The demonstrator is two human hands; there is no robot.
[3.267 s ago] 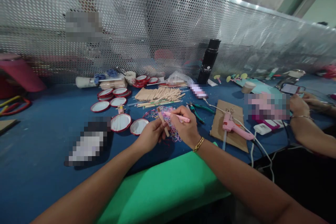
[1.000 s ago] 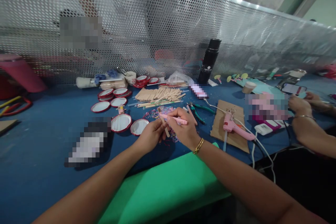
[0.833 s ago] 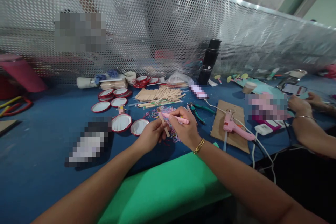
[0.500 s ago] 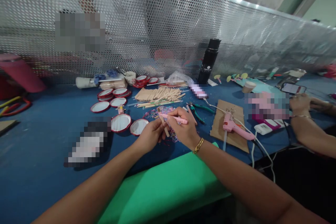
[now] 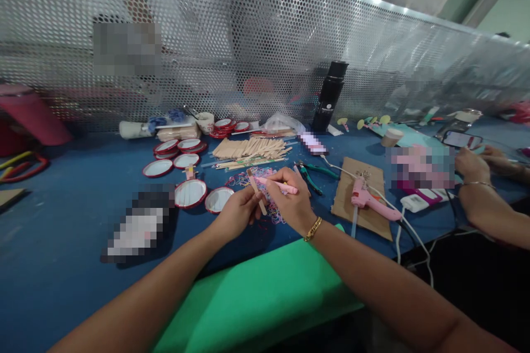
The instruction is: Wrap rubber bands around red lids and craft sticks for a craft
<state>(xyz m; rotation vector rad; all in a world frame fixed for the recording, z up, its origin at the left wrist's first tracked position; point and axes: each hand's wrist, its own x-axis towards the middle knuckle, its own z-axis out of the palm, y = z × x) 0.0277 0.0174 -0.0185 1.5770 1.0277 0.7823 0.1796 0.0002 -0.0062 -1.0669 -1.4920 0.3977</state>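
Between the fingers of my left hand is a flat wooden stick, tilted, with a brownish upper end. My right hand grips a pink pen, its tip pointing left, close to the upper part of the stick. Under and behind both hands lies a tangle of colourful thin loops. A pile of wooden sticks is spread just beyond. Round red-rimmed lids lie to the left of my left hand.
Green-handled pliers and a pink glue gun on cardboard are on the right, with white cables. A black bottle stands by the perforated metal screen. Another person's hands are at the far right.
The pink pen's tip has shifted slightly right, away from the stick, along with my right hand's fingers. My left hand has hardly moved. The other person's hands moved slightly.
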